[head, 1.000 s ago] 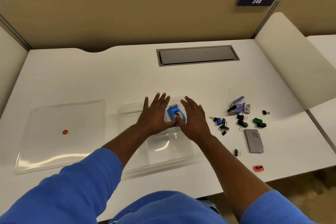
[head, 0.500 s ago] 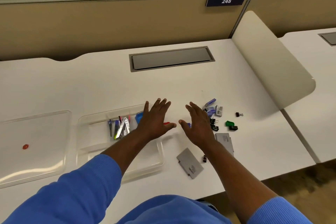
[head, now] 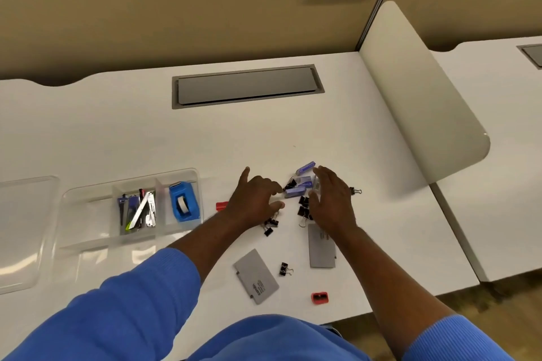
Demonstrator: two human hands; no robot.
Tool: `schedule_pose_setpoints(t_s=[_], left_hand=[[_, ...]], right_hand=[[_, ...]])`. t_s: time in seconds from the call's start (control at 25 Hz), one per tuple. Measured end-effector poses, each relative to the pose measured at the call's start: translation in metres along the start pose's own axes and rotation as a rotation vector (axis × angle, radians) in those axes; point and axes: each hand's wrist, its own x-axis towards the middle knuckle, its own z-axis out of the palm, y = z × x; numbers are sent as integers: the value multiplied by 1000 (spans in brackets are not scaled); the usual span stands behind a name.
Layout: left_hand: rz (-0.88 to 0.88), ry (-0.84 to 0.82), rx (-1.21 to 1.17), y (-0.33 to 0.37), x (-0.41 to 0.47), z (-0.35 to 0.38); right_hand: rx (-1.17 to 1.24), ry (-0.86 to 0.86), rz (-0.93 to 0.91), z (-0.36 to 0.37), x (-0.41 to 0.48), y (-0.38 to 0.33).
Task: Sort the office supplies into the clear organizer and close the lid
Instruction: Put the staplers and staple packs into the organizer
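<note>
The clear organizer (head: 88,214) sat on the white desk (head: 117,132) left of both hands, with a blue tape dispenser (head: 184,205) in its back right compartment, a bundle of pens and small tools (head: 137,209) in the next one left, and its lid (head: 20,231) lying apart at far left. The left hand (head: 255,196) and right hand (head: 331,199) hovered with fingers loosely spread, holding nothing, on either side of a scatter of black binder clips (head: 303,208) and blue staple boxes (head: 299,184). Two grey cases (head: 256,275) and a red sharpener (head: 319,297) lay nearer the desk's front edge.

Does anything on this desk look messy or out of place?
Yes. Black binder clips and blue staple boxes lie scattered between both hands, and two grey flat cases sit askew near the desk edge. Only the clear plastic organizer looks tidy.
</note>
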Motion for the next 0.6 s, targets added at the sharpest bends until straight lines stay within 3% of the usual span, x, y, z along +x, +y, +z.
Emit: schedule_pose_setpoints(t_s=[0.36,0.6], left_hand=[[60,25,44,24,33,14],[423,144,281,27,49,21]], right_hand=[[-61,-82,-1,3,13,34],[-35,-55,-9,3,17,40]])
